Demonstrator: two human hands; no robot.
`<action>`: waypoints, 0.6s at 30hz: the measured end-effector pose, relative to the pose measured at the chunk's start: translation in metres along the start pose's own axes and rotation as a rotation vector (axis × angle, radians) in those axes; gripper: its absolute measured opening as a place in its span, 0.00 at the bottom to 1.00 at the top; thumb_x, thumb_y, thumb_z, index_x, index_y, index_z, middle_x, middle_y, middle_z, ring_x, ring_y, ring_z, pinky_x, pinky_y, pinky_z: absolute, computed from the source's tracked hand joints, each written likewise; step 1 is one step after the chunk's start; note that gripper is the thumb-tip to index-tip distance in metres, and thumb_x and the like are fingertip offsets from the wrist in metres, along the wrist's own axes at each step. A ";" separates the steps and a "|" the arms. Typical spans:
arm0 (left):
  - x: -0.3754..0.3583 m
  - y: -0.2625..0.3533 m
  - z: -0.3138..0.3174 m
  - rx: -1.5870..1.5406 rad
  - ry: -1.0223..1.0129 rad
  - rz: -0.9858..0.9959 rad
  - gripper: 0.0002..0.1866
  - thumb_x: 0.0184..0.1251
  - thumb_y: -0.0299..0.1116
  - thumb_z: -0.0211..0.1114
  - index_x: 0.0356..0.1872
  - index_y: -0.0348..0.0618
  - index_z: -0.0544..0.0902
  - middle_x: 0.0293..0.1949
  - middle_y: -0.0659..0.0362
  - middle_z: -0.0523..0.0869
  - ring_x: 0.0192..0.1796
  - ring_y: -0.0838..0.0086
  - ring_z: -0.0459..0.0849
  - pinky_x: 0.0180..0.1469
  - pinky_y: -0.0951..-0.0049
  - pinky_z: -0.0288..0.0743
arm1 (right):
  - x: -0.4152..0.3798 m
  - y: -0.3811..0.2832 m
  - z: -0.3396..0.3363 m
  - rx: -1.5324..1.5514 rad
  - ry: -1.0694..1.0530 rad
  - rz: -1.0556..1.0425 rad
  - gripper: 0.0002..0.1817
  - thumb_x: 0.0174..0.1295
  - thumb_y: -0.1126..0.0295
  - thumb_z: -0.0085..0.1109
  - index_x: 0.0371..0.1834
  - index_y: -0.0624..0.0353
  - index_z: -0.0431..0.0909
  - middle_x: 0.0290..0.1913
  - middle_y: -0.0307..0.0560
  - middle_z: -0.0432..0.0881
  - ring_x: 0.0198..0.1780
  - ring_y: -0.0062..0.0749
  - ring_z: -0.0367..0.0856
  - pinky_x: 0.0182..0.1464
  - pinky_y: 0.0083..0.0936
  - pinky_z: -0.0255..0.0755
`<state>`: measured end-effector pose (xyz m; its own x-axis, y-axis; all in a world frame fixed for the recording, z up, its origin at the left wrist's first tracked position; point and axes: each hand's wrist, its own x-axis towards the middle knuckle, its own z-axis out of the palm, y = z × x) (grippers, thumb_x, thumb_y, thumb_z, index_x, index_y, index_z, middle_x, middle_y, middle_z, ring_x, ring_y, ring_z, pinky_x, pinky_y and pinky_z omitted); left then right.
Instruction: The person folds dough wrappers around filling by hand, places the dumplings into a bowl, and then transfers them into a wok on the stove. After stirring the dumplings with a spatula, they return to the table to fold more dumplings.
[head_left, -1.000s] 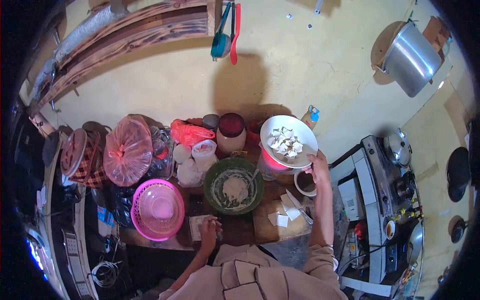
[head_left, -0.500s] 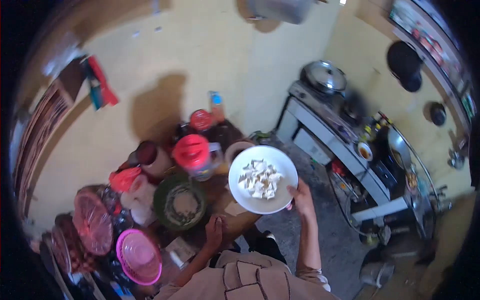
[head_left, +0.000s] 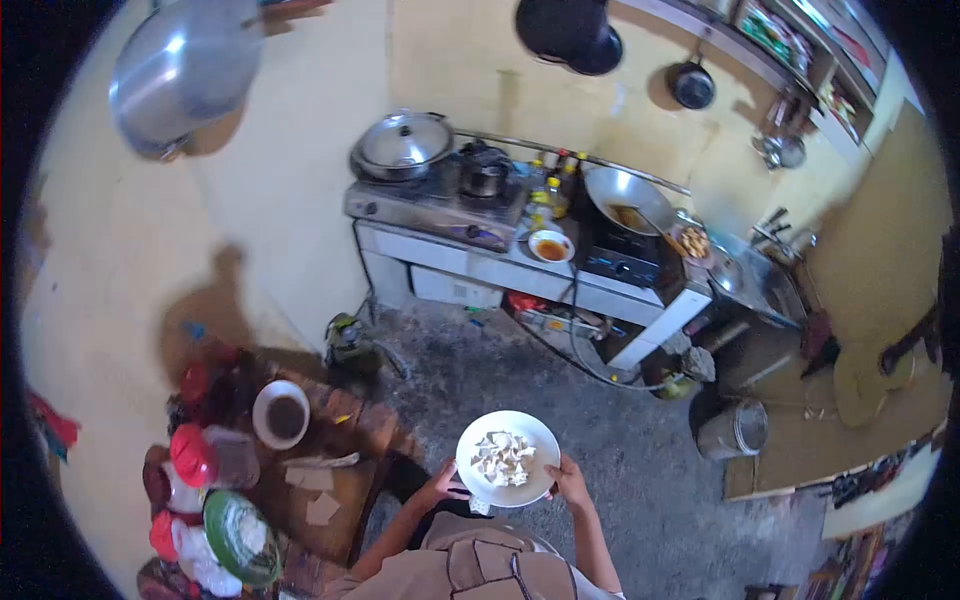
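A white plate heaped with folded, off-white pieces is held level in front of my body, above the floor. My right hand grips its right rim, thumb on top. At the left rim is my left hand, closed on the edge with fingers partly under the plate. A small whitish piece shows just below the plate near my left fingers; what it is I cannot make out.
On the left, a wooden table bears a green bowl, a red-lidded jug and a bowl of dark liquid. Ahead stands a counter with a gas stove, a wok and a small bowl of orange liquid. A bucket stands right.
My view has swung right, from the table toward the stove. My left hand has moved from beside the table to the plate's left rim; my right hand still holds the plate.
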<state>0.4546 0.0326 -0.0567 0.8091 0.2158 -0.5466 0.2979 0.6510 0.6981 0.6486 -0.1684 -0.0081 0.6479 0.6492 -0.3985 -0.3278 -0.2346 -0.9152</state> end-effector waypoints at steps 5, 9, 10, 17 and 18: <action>0.090 0.014 0.033 -0.122 -0.238 0.040 0.33 0.63 0.57 0.39 0.62 0.45 0.53 0.60 0.53 0.62 0.60 0.63 0.63 0.58 0.52 0.60 | 0.045 0.010 -0.044 0.107 0.060 -0.035 0.11 0.56 0.70 0.50 0.41 0.62 0.69 0.21 0.41 0.74 0.14 0.20 0.71 0.13 0.15 0.62; 0.156 0.080 0.080 -0.178 -0.327 0.112 0.30 0.64 0.51 0.43 0.61 0.41 0.58 0.59 0.55 0.65 0.61 0.65 0.63 0.62 0.59 0.54 | 0.092 -0.061 -0.083 0.167 0.100 -0.042 0.12 0.56 0.70 0.49 0.42 0.61 0.69 0.21 0.40 0.74 0.14 0.20 0.70 0.13 0.16 0.62; 0.171 0.101 0.094 -0.221 -0.292 0.083 0.29 0.63 0.48 0.45 0.59 0.40 0.60 0.57 0.55 0.68 0.60 0.66 0.64 0.62 0.63 0.54 | 0.105 -0.085 -0.092 0.147 0.110 -0.030 0.12 0.56 0.70 0.49 0.42 0.61 0.69 0.21 0.40 0.74 0.14 0.20 0.70 0.13 0.16 0.62; 0.311 0.181 0.137 -0.088 -0.335 0.028 0.30 0.60 0.44 0.47 0.60 0.37 0.57 0.59 0.52 0.65 0.60 0.63 0.64 0.63 0.61 0.54 | 0.209 -0.157 -0.163 0.082 0.137 -0.076 0.14 0.57 0.68 0.48 0.44 0.62 0.68 0.21 0.39 0.74 0.13 0.18 0.69 0.14 0.14 0.62; 0.323 0.191 0.141 -0.081 -0.345 0.025 0.30 0.60 0.44 0.47 0.60 0.36 0.57 0.59 0.52 0.65 0.60 0.63 0.64 0.62 0.61 0.54 | 0.221 -0.163 -0.169 0.063 0.132 -0.077 0.13 0.58 0.66 0.49 0.43 0.61 0.69 0.20 0.38 0.73 0.13 0.18 0.68 0.14 0.13 0.61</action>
<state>0.8443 0.1241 -0.0343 0.9432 -0.0167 -0.3319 0.2457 0.7075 0.6626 0.9612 -0.1093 0.0423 0.7562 0.5616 -0.3357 -0.3133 -0.1397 -0.9393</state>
